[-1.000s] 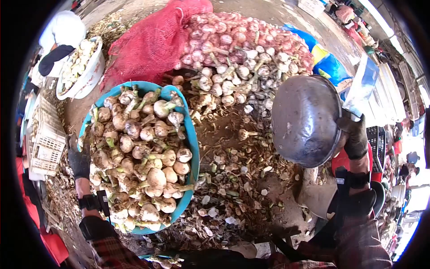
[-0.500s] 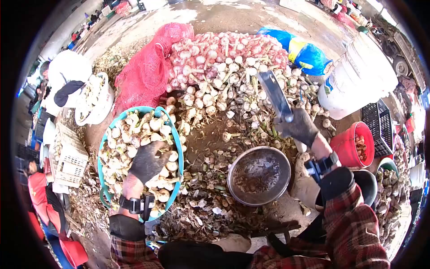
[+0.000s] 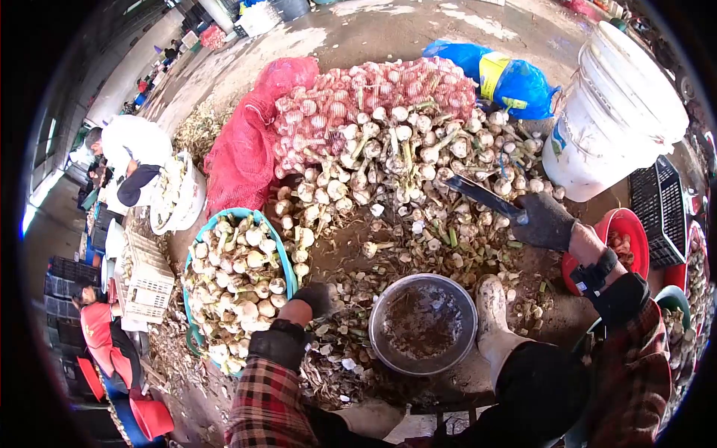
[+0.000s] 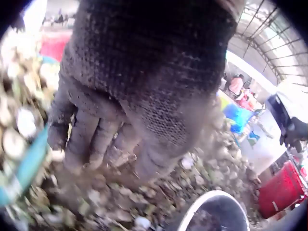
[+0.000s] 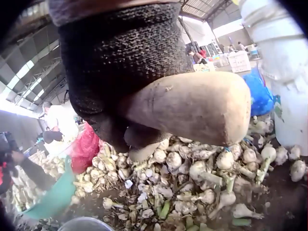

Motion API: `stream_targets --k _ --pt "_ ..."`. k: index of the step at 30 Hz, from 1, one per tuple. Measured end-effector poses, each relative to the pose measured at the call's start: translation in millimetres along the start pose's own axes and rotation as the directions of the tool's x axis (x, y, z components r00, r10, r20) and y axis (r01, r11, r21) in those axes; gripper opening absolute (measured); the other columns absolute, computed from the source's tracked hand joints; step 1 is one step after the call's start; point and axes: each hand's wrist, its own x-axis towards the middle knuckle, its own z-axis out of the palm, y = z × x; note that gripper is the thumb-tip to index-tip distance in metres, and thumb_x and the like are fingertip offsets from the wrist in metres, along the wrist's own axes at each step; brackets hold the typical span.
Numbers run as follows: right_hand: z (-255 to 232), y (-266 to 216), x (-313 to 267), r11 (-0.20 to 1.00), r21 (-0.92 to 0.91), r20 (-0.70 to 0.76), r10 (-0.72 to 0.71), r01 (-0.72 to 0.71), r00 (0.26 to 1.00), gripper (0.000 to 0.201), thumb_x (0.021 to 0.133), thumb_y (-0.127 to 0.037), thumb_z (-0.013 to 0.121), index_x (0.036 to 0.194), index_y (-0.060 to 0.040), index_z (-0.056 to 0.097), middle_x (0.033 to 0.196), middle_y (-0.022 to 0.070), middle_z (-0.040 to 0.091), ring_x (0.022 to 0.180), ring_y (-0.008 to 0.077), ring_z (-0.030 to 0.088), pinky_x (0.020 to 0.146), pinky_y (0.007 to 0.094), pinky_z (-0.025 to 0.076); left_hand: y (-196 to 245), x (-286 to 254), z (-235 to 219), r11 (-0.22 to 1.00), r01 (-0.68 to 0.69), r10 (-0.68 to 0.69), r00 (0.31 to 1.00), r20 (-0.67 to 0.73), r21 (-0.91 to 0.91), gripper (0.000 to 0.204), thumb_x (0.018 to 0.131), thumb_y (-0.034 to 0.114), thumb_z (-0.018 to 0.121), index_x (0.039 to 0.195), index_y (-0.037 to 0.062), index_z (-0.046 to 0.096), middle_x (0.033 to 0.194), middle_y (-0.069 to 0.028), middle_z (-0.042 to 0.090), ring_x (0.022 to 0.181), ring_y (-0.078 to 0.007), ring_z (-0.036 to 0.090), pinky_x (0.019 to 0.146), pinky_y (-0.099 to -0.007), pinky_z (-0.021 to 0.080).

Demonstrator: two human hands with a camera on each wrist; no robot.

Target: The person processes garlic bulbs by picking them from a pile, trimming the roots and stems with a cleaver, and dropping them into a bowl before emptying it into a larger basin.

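My gloved right hand [image 3: 547, 222] grips a knife by its wooden handle [image 5: 202, 106]. The knife's long dark blade [image 3: 479, 195] points left above the heap of garlic bulbs [image 3: 437, 153]. My gloved left hand [image 3: 320, 300] hangs over the peelings between the turquoise tub [image 3: 287, 261] and the metal basin [image 3: 468, 349]. Its fingers [image 4: 82, 139] droop loosely downward, with nothing seen held in them. Garlic bulbs with stems [image 3: 237, 276] fill the tub. The basin sits on the ground in front of me, its inside coated with brown dirt.
Red mesh sacking [image 3: 243, 160] lies behind the tub. A tall white bucket [image 3: 590, 142], a red bucket [image 3: 635, 224] and a black crate [image 3: 657, 213] stand at the right. Another person [image 3: 134, 145] sits at the left near a white tub [image 3: 196, 198]. My boot [image 3: 493, 321] is beside the basin.
The basin, first tipped up in my right hand, now sits on the ground, and that hand holds a knife. My left hand has moved rightward from the garlic tub to above the peelings.
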Motion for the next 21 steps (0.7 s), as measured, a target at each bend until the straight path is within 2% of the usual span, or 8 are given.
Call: stream_targets --k 3,6,8,11,12,15,18,21 --pt "34 31 4 0.991 0.106 0.037 0.072 -0.075 0.997 0.025 0.069 -0.023 0.061 0.075 0.0014 0.061 0.059 0.0207 0.056 0.054 0.0328 0.058 0.054 0.0417 0.046 -46 -67 -88 0.984 0.022 -0.027 0.999 -0.025 -0.176 0.034 0.082 0.041 0.06 0.09 0.0075 0.062 0.089 -0.0123 0.065 0.085 -0.0315 0.062 0.077 -0.0415 0.05" --pt "48 43 19 0.969 0.211 0.06 0.116 -0.126 0.991 0.025 0.069 -0.023 0.061 0.076 0.0015 0.061 0.058 0.02 0.055 0.052 0.028 0.056 0.053 0.0402 0.046 -156 -122 -156 0.731 -0.442 0.569 0.815 -0.107 0.52 0.027 0.09 0.031 0.055 0.083 0.0061 0.063 0.076 -0.0109 0.063 0.065 -0.0256 0.062 0.06 -0.0345 0.051" --pt "45 36 33 0.952 0.269 0.07 0.134 -0.148 0.989 0.028 0.07 -0.023 0.061 0.08 0.0031 0.062 0.061 0.0226 0.058 0.06 0.034 0.062 0.058 0.0417 0.048 -144 -164 -231 0.83 -0.019 -0.127 0.967 -0.221 -0.557 0.024 0.092 0.03 0.056 0.087 0.007 0.063 0.072 -0.0071 0.061 0.053 -0.0161 0.059 0.046 -0.0288 0.047" --pt "76 41 58 0.837 0.542 -0.098 0.153 -0.076 0.983 0.027 0.07 -0.023 0.061 0.08 0.0029 0.062 0.058 0.0194 0.056 0.055 0.0288 0.06 0.057 0.0397 0.047 -105 -134 -274 0.57 0.055 -0.392 0.895 -0.213 -0.82 0.033 0.092 0.037 0.057 0.092 0.0049 0.062 0.072 -0.0039 0.062 0.053 -0.0109 0.06 0.042 -0.0234 0.046" --pt "89 40 63 0.797 0.595 -0.082 0.19 -0.104 0.978 0.026 0.071 -0.022 0.061 0.08 0.0027 0.062 0.059 0.0199 0.057 0.056 0.03 0.059 0.057 0.0397 0.047 -68 -106 -275 0.708 0.081 -0.366 0.892 -0.267 -0.701 0.036 0.091 0.04 0.059 0.096 0.0041 0.061 0.07 -0.0057 0.062 0.052 -0.0115 0.061 0.04 -0.022 0.046" --pt "113 23 62 0.802 0.559 -0.046 0.281 -0.208 0.959 0.028 0.073 -0.023 0.062 0.083 0.0024 0.062 0.063 0.0223 0.059 0.062 0.0367 0.061 0.06 0.0425 0.048 -7 6 -193 0.057 0.176 -0.274 0.949 0.154 -0.983 0.051 0.087 0.052 0.059 0.109 0.0063 0.056 0.086 -0.0149 0.066 0.055 -0.0227 0.064 0.049 -0.0349 0.055" --pt "146 22 43 0.825 0.516 0.046 0.24 -0.229 0.97 0.026 0.074 -0.024 0.064 0.083 0.0009 0.061 0.065 0.0231 0.06 0.066 0.0415 0.061 0.061 0.0461 0.048 31 121 -63 0.62 0.258 -0.486 0.868 -0.105 -0.741 0.057 0.093 0.051 0.04 0.129 0.0084 0.05 0.107 -0.0198 0.065 0.088 -0.033 0.066 0.078 -0.0453 0.053" --pt "178 24 17 0.843 0.474 0.111 0.23 -0.254 0.967 0.027 0.076 -0.024 0.064 0.087 -0.0003 0.057 0.067 0.0223 0.06 0.069 0.0411 0.062 0.061 0.0466 0.049 62 173 -9 0.494 0.4 -0.644 0.765 -0.017 -0.772 0.058 0.088 0.047 0.051 0.129 0.006 0.051 0.111 -0.0177 0.064 0.093 -0.0305 0.063 0.084 -0.0416 0.049"
